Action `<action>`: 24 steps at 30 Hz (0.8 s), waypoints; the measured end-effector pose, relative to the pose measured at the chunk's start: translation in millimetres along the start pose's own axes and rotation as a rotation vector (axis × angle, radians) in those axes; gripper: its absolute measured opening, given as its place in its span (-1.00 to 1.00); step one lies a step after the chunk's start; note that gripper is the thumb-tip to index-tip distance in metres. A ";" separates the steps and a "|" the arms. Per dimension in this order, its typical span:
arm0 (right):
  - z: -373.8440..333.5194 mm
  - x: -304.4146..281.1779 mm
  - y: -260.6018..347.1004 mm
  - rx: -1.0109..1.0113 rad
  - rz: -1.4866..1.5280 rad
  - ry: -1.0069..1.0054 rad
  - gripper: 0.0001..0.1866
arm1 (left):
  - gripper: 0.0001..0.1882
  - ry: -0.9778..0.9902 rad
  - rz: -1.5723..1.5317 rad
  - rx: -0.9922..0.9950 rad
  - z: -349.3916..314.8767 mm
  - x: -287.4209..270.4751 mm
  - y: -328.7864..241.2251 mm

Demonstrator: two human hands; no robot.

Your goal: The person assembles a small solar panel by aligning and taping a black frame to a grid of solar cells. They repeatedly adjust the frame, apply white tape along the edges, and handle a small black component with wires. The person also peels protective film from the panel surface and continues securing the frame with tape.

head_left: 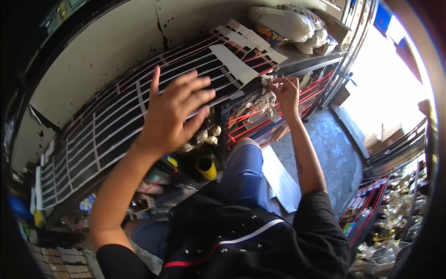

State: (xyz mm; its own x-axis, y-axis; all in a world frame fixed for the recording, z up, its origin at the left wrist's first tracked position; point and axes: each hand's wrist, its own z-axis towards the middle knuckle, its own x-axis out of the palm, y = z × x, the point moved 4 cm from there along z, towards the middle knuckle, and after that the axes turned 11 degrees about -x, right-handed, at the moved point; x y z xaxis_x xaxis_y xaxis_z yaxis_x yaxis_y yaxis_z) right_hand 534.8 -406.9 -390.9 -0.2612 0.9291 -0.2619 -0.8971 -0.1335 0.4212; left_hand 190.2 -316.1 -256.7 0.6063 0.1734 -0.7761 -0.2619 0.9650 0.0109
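My left hand [174, 111] is raised with its fingers spread, slightly blurred and holding nothing. Below it, a long black panel [123, 122] crossed by pale strips lies slanted along the wall. White cards [236, 69] lie at its far right end. Just right of those cards, my right hand [288, 95] has thumb and fingers pinched at the top of a crumpled pale bunch [265, 103], which looks like paper or thin plastic. The bunch hangs at the edge of a rack strung with red cords [309, 103]. The exact grip between the fingertips is too small to see.
Plastic-wrapped bundles [290, 27] sit on the shelf at the far right. Under the panel stand a yellow container [206, 167] and several pale round pieces [209, 135]. A white sheet [281, 179] lies by my knee. At right, a bright doorway [388, 88] and another crowded rack [395, 218].
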 end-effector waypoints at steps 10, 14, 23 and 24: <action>-6.0 -8.8 15.5 0.057 0.156 0.129 -0.65 | -0.82 0.117 -0.106 -0.050 -80.1 5.1 -31.1; -8.7 4.7 34.4 -0.097 -0.183 0.337 -0.77 | -0.82 0.134 -0.082 -0.114 -82.4 4.9 -15.9; -17.8 7.6 6.3 0.220 0.006 0.208 -0.65 | -0.85 0.060 -0.143 -0.081 -56.7 0.9 -28.7; -16.2 4.2 1.6 0.235 -0.035 0.183 -0.61 | -0.84 0.037 -0.147 -0.064 -54.4 -1.3 -28.4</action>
State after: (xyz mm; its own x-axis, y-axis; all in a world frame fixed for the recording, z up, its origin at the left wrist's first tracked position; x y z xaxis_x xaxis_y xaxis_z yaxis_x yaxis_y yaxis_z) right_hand 526.4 -408.8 -405.4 -0.3109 0.8513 -0.4226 -0.8048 0.0007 0.5935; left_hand 155.9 -354.4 -290.3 0.6142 0.0230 -0.7888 -0.2207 0.9647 -0.1437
